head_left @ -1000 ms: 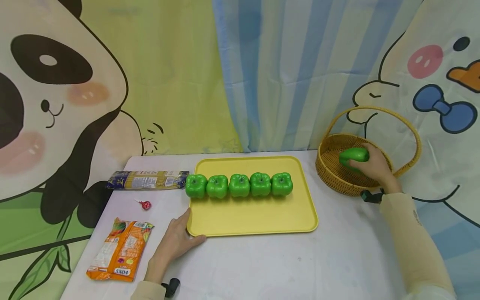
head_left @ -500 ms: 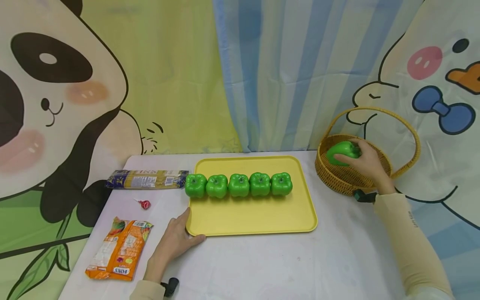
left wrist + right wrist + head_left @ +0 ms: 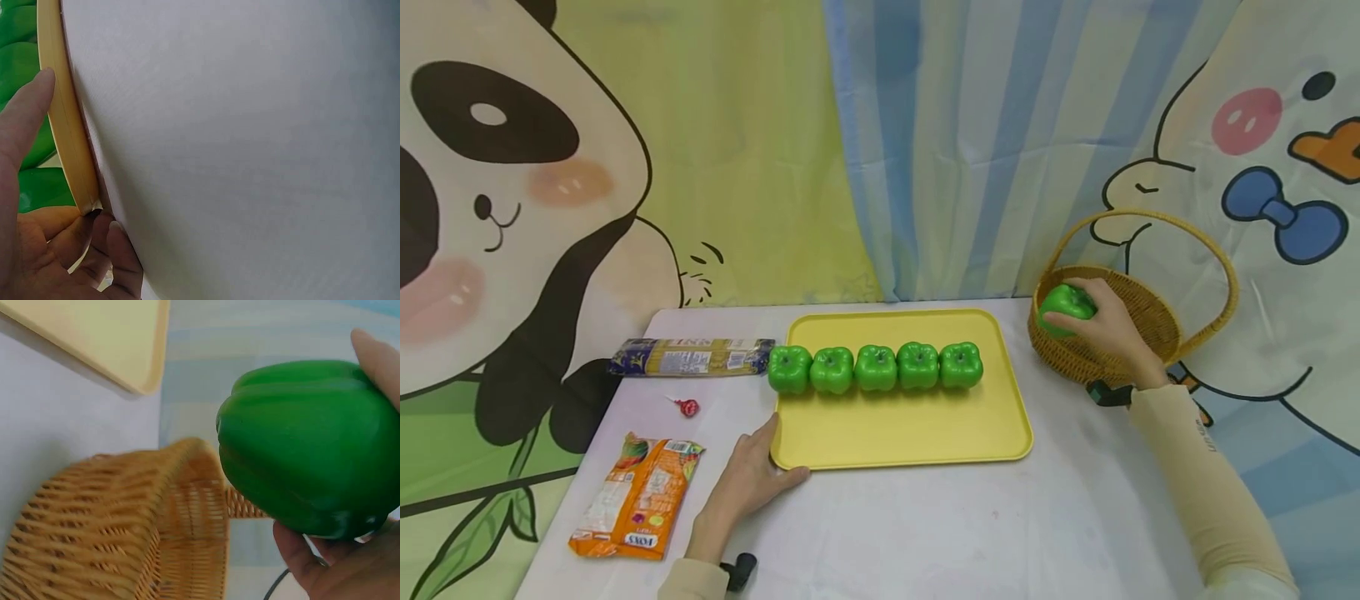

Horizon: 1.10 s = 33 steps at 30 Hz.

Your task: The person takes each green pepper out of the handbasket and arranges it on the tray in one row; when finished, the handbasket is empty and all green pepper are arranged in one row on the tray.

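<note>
My right hand (image 3: 1108,321) grips a green bell pepper (image 3: 1063,310) by its side over the left rim of the wicker basket (image 3: 1063,358). In the right wrist view the glossy pepper (image 3: 312,444) sits between thumb and fingers, clear of the basket (image 3: 81,531). At the near left corner of the yellow tray (image 3: 902,429), my left hand (image 3: 750,479) holds the edge, its thumb along the front rim and its fingers at the left side. Several green bell peppers (image 3: 876,368) stand in a row across the tray, the leftmost over its left rim.
Left of the tray lie a pasta packet (image 3: 696,357), a red lollipop (image 3: 687,407) and an orange snack bag (image 3: 638,497) on the white tablecloth (image 3: 910,533). The basket's tall handle (image 3: 1225,275) arches up at the right. A cartoon curtain (image 3: 760,167) hangs behind.
My right hand has moved left and lifted the bell pepper from inside the basket to its left rim. The left hand and the row on the tray stay put.
</note>
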{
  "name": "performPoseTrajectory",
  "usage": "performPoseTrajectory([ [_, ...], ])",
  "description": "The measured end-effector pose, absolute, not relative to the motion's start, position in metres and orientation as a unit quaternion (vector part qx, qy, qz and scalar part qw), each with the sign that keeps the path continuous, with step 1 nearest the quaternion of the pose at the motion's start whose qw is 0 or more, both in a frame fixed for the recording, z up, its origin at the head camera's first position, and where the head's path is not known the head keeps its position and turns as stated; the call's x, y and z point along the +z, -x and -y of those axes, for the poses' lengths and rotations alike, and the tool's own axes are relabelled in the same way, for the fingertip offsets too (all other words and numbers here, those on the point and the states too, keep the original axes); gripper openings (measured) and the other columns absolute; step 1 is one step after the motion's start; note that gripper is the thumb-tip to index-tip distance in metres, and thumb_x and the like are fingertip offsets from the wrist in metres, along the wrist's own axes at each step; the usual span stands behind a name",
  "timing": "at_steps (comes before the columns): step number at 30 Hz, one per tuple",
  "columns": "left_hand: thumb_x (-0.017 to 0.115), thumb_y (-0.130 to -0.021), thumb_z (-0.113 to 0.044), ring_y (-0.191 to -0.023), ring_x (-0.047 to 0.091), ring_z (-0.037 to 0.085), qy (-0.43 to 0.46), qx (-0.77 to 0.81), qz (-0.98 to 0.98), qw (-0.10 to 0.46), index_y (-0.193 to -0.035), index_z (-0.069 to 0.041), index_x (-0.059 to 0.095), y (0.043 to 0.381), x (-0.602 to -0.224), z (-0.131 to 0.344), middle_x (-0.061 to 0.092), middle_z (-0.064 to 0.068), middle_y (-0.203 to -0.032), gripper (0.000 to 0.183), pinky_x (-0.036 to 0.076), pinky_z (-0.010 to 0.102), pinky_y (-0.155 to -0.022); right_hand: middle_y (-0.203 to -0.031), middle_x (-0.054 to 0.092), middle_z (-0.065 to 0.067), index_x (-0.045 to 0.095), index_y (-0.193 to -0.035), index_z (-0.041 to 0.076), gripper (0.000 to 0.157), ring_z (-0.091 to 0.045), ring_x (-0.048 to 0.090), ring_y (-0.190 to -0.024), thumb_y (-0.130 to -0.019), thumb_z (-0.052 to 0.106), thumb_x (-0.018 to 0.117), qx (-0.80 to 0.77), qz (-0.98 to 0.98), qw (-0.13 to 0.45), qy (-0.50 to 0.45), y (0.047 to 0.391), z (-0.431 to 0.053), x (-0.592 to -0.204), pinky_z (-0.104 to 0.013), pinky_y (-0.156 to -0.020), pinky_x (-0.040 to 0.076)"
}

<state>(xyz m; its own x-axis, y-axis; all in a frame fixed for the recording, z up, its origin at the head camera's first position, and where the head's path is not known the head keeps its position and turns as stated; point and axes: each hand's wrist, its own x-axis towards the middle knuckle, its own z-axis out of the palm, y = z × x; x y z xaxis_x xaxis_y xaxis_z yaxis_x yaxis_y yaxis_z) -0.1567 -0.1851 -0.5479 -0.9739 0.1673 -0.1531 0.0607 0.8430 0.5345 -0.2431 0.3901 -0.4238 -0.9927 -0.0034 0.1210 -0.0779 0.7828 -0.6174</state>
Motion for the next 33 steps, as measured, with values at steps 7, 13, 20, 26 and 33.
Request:
performPoseTrajectory([
  [7, 0.078, -0.075, -0.064, -0.118, 0.048, 0.027, -0.056, 0.274, -0.954, 0.106, -0.161, -0.008, 0.019, 0.157, -0.545, 0.185, 0.037, 0.017, -0.162, 0.119, 0.043, 0.051, -0.107, -0.137, 0.048, -0.019, 0.043, -0.149, 0.010, 0.078, -0.035, 0.051, -0.110, -0.087, 0.041, 0.078, 0.326, 0.942, 0.040, -0.068, 0.247, -0.370, -0.437, -0.050, -0.086, 0.046],
  [13, 0.078, -0.075, -0.064, -0.114, 0.048, 0.025, -0.057, 0.272, -0.955, 0.102, -0.161, -0.010, 0.018, 0.157, -0.546, 0.184, 0.037, 0.015, -0.162, 0.119, 0.044, 0.048, -0.104, -0.137, 0.052, -0.019, 0.042, -0.149, 0.008, 0.080, -0.034, 0.053, -0.111, -0.085, 0.039, 0.079, 0.324, 0.940, 0.014, -0.105, 0.247, -0.355, -0.453, -0.051, -0.089, 0.046],
  [20, 0.080, -0.075, -0.061, -0.110, 0.049, 0.023, -0.066, 0.262, -0.958, 0.099, -0.162, -0.010, 0.018, 0.158, -0.546, 0.185, 0.038, 0.014, -0.162, 0.118, 0.044, 0.044, -0.098, -0.137, 0.052, -0.020, 0.048, -0.143, 0.006, 0.075, -0.035, 0.053, -0.113, -0.083, 0.034, 0.083, 0.318, 0.937, 0.013, -0.143, 0.247, -0.340, -0.472, -0.053, -0.092, 0.045],
  [26, 0.080, -0.076, -0.060, -0.111, 0.049, 0.024, -0.066, 0.262, -0.957, 0.100, -0.162, -0.010, 0.017, 0.159, -0.547, 0.185, 0.037, 0.014, -0.162, 0.118, 0.045, 0.044, -0.099, -0.134, 0.054, -0.017, 0.051, -0.141, 0.004, 0.076, -0.031, 0.055, -0.111, -0.081, 0.036, 0.084, 0.310, 0.937, -0.004, -0.161, 0.246, -0.330, -0.485, -0.050, -0.092, 0.046],
  [33, 0.079, -0.076, -0.061, -0.111, 0.048, 0.024, -0.064, 0.264, -0.957, 0.106, -0.162, -0.010, 0.017, 0.160, -0.548, 0.185, 0.036, 0.014, -0.163, 0.118, 0.045, 0.046, -0.100, -0.137, 0.053, -0.018, 0.049, -0.144, 0.002, 0.080, -0.032, 0.054, -0.117, -0.081, 0.036, 0.084, 0.312, 0.934, -0.025, -0.172, 0.247, -0.323, -0.491, -0.053, -0.098, 0.045],
])
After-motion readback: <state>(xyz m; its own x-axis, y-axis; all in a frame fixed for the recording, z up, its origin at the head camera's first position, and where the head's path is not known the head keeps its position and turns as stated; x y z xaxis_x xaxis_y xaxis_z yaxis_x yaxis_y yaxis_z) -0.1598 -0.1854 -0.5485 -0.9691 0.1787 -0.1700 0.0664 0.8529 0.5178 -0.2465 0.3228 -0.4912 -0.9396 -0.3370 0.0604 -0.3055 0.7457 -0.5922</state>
